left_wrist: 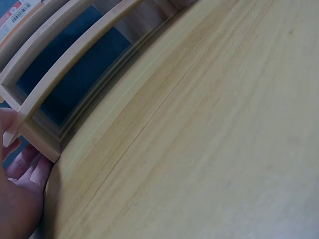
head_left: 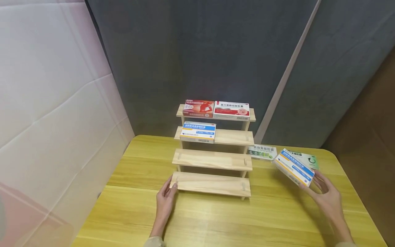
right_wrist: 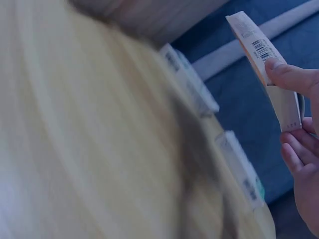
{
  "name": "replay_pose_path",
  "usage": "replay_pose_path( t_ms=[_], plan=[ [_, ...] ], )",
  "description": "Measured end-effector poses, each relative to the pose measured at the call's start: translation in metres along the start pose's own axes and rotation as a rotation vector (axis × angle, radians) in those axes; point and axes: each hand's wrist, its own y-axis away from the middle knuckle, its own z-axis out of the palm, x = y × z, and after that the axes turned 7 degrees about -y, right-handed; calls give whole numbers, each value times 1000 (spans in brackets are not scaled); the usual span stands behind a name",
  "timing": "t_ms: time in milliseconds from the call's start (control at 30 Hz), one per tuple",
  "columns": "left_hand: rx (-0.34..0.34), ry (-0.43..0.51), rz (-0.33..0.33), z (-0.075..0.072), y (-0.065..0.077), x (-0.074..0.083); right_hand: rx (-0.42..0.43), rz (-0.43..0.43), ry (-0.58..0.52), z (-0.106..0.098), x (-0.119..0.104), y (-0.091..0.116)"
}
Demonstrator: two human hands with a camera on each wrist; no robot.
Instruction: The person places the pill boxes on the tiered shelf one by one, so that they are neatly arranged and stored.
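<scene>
My right hand (head_left: 328, 195) holds a blue-and-white medicine box (head_left: 294, 167) by its right end, raised above the table and tilted. In the right wrist view the thumb presses the barcode side of this box (right_wrist: 261, 59), and the other fingers are behind its end. My left hand (head_left: 165, 199) grips the left end of the lowest step of a wooden stepped rack (head_left: 213, 183), thumb at the front edge. On the rack's top step lie a red box (head_left: 198, 108) and a white-and-red box (head_left: 231, 110). A matching blue-and-white box (head_left: 198, 132) lies on the step below, at its left.
Right of the rack, a white-and-green box (head_left: 262, 152) and a green box (head_left: 308, 160), partly covered by the held one, lie on the wooden table (head_left: 129, 206). A dark curtain (head_left: 200, 51) hangs behind, with a white panel (head_left: 55, 85) at left and a brown one (head_left: 367, 137) at right.
</scene>
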Motion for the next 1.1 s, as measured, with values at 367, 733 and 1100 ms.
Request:
replay_pose_path(
  t_ms=[367,733,1100],
  plan=[
    [-8,-1,1,0,2,2,-54,-67,-166,17,-37,-12],
    [-2,17,12,0,3,5,-160,-215,-145,46,-69,-28],
    [-2,20,-8,0,2,4,-238,-209,-17,78,-96,-44]
  ],
)
